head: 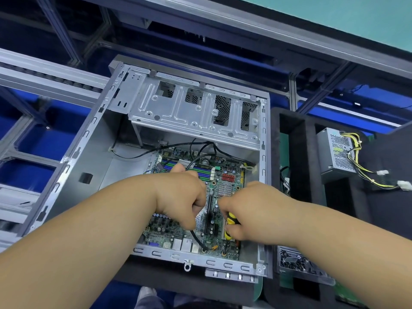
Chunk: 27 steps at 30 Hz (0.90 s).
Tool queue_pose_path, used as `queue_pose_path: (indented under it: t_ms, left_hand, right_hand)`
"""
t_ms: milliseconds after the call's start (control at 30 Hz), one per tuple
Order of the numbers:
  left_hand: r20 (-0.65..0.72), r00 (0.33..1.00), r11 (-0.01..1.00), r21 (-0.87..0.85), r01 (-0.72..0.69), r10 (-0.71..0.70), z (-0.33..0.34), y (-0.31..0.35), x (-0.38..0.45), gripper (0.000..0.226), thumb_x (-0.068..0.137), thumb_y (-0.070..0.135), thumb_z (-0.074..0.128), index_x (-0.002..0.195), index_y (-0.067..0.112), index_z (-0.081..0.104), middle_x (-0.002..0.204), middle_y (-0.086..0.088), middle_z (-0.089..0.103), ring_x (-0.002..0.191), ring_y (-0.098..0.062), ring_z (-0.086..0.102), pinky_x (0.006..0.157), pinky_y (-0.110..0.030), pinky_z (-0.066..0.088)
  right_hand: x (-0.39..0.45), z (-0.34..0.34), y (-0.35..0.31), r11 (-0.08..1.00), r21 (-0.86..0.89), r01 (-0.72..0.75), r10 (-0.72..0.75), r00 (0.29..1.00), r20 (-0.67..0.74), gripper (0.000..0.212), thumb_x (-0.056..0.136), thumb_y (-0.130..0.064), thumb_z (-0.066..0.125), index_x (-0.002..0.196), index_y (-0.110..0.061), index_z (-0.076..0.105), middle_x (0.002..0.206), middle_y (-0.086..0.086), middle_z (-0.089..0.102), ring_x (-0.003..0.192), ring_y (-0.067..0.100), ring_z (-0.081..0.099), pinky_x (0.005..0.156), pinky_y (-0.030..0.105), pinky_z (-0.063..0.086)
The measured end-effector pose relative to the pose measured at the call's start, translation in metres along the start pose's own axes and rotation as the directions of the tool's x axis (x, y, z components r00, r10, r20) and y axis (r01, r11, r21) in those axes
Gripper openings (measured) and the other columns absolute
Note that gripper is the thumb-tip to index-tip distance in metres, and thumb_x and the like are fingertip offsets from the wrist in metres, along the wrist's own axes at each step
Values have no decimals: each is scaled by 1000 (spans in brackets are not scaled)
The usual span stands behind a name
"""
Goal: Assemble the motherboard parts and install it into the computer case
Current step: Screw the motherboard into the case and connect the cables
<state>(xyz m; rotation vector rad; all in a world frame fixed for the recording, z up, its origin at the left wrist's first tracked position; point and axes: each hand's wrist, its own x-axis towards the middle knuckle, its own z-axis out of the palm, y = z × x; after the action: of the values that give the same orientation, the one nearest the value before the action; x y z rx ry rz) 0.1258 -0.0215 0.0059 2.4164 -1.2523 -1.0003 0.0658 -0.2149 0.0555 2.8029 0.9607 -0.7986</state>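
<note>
The open grey computer case (93, 139) lies on its side, and the green motherboard (225, 175) sits inside it on the floor. My left hand (182, 195) is curled over the board's middle, and a black cable (196, 239) runs out from under it. My right hand (247, 210) grips a yellow-and-black screwdriver (230, 221) held down over the board's right part. The screwdriver's tip is hidden. Blue and green memory slots (200, 171) and a small silver heatsink (225, 189) show between the hands.
A perforated metal drive cage (189, 108) spans the case's far end, with black cables looping below it. To the right, black foam trays hold a grey power supply (336, 150) with yellow wires and a compartment of small screws (292, 262). Aluminium framing runs behind.
</note>
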Motion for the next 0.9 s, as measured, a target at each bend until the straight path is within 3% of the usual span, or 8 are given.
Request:
queue_pose_path:
  t_ms: [367, 533, 667, 767, 900]
  left_hand:
    - [23, 1000, 1000, 7, 18, -18, 0, 3, -1, 18, 64, 33, 68, 72, 17, 64, 93, 12, 59, 100, -10, 38, 93, -38, 28]
    - [27, 999, 1000, 7, 21, -22, 1, 3, -1, 18, 64, 33, 68, 72, 17, 64, 93, 13, 58, 99, -10, 38, 94, -39, 30]
    - [30, 999, 1000, -4, 19, -19, 1, 3, -1, 18, 64, 31, 69, 72, 16, 64, 94, 11, 58, 97, -9, 38, 92, -38, 28]
    - [41, 999, 1000, -3, 24, -24, 0, 3, -1, 18, 65, 31, 69, 72, 15, 64, 94, 11, 58, 98, -11, 39, 95, -41, 30]
    - [51, 998, 1000, -9, 22, -22, 0, 3, -1, 18, 64, 31, 69, 72, 16, 65, 94, 11, 61, 99, -11, 40, 96, -43, 31]
  right_hand:
    - [-3, -4, -4, 1000, 16, -2, 2, 1000, 16, 26, 92, -46, 54, 104, -23, 53, 65, -6, 41, 75, 23, 47, 75, 30, 23]
    - [-2, -8, -7, 1000, -6, 11, -10, 997, 82, 22, 90, -43, 57, 96, -23, 52, 65, -6, 43, 67, 20, 44, 84, 33, 34]
    - [3, -14, -10, 991, -127, 28, -1, 978, 208, 18, 87, -31, 64, 99, -18, 60, 73, -4, 55, 69, 23, 50, 94, 40, 44]
    - [8, -15, -17, 967, -226, 116, -49, 958, 283, 2, 89, -17, 61, 90, -16, 61, 64, -4, 43, 56, 17, 37, 92, 42, 44]
    - [17, -14, -27, 930, -339, 143, -22, 941, 338, 19, 97, -22, 55, 77, -19, 54, 62, -4, 39, 55, 16, 33, 82, 39, 40]
